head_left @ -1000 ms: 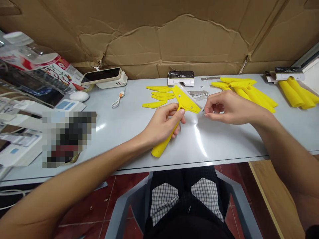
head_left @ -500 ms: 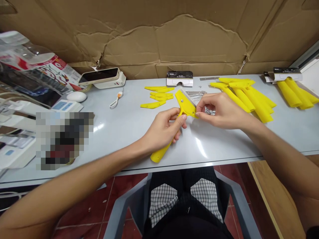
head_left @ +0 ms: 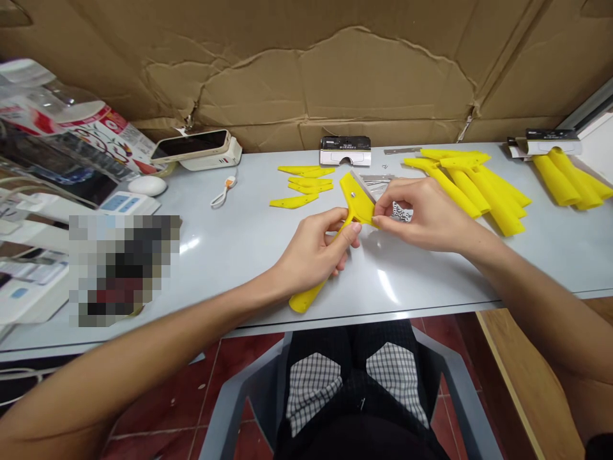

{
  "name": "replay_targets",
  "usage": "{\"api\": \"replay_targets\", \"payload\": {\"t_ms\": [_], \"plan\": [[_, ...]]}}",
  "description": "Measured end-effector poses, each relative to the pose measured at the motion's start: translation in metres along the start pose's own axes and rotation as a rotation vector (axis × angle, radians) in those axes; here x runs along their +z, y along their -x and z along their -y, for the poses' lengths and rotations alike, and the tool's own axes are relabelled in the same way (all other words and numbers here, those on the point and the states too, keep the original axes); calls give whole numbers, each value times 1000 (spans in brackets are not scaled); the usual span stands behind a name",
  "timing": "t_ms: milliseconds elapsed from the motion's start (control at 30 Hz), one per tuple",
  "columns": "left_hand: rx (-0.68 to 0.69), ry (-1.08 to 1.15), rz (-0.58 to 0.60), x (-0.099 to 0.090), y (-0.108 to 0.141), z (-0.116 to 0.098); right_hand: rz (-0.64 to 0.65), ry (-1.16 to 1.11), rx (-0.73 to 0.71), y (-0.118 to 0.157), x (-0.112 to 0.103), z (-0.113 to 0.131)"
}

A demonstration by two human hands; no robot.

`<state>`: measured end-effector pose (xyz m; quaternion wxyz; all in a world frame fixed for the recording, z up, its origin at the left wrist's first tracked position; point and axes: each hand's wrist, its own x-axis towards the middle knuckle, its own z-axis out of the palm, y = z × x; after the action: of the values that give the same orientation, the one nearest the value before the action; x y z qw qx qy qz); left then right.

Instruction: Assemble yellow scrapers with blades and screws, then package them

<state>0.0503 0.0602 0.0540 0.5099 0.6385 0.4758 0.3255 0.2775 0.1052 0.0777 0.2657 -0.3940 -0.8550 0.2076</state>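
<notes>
A yellow scraper (head_left: pixel 347 186) is tilted above the table, its wide head up and its handle running down towards me. My left hand (head_left: pixel 311 249) is closed round the handle just below the head. A thin metal blade (head_left: pixel 364 186) lies along the head's right edge, and one screw (head_left: pixel 353 194) shows in the head. With thumb and forefinger, my right hand (head_left: pixel 424 211) pinches the head's lower right corner beside the blade; the fingertips hide that corner. Behind those fingers lies a small pile of screws (head_left: pixel 401 212), partly covered. More metal blades (head_left: pixel 378 180) lie just beyond.
Flat yellow pieces (head_left: pixel 299 200) lie left of the scraper head. Yellow scraper handles (head_left: pixel 498 198) are heaped on the right, with more (head_left: pixel 558 179) at the far right. A small box (head_left: pixel 345 153) stands at the back. A phone (head_left: pixel 191 147) and mouse (head_left: pixel 147 186) are left.
The scraper head has turned slightly and shifted a little to the right. My right fingertips have moved slightly left along its corner. My left hand keeps its hold on the handle.
</notes>
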Motion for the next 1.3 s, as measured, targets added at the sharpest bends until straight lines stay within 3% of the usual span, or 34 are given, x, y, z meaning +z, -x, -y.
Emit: {"api": "replay_targets", "payload": {"t_ms": [300, 467, 633, 733, 933, 1067, 1200, 1300], "plan": [[-61, 32, 0, -2, -3, -5, 17, -133, 167, -3, 0, -4], [-72, 72, 6, -3, -4, -4, 33, -164, 182, -3, 4, -8], [-80, 104, 11, -5, -7, 0, -55, -136, 161, -2, 3, -15], [-6, 94, -10, -10, -10, 3, -92, -230, 217, -3, -1, -17], [77, -54, -97, -22, -19, 6, 0, -521, 384, -4, -2, -12], [49, -200, -143, -24, -21, 9, -8, -517, 415, -5, 1, -11], [133, -356, -253, -24, -20, 13, -3, -522, 411, -6, 4, -12], [194, -399, -273, -24, -18, 16, -8, -519, 389, -6, 5, -13]]}}
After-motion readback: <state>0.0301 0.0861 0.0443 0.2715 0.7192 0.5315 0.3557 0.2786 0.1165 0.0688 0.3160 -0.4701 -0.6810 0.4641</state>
